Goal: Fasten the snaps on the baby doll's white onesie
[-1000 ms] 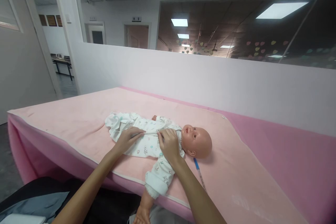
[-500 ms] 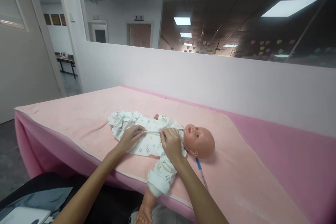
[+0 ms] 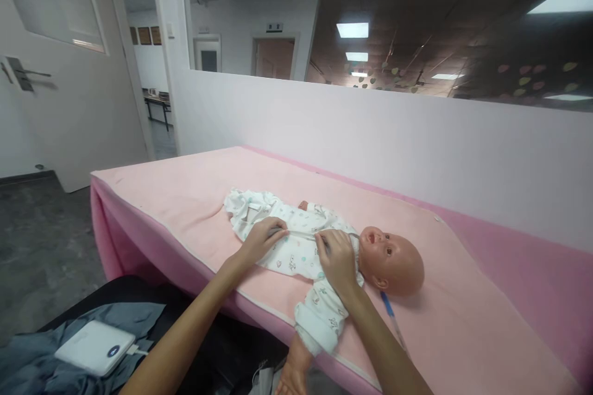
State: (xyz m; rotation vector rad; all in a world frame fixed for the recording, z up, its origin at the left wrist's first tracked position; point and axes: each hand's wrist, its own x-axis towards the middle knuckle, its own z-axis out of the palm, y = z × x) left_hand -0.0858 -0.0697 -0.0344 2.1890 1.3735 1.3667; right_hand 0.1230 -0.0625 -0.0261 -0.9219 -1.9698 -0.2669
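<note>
A baby doll lies on its back, head to the right, dressed in a white baby outfit with small printed figures. On the outfit's front, the fingers of my left hand pinch one end of a pale stretched strip or edge of the cloth. Nearer the doll's neck, my right hand pinches the other end, its fingers curled. Taut between both hands runs the strip, along the doll's chest. One doll arm, its sleeve bunched up, hangs over the table's near edge.
A pink cloth covers the table. Beside the doll's head lies a thin stick with a blue end, partly behind my right forearm. A white power bank with a cable rests on my lap. A white wall borders the far side.
The view has turned left, so everything appears farther right and more of the door shows. Both hands keep their pinch on the outfit's front; the doll looks unmoved on the cloth.
</note>
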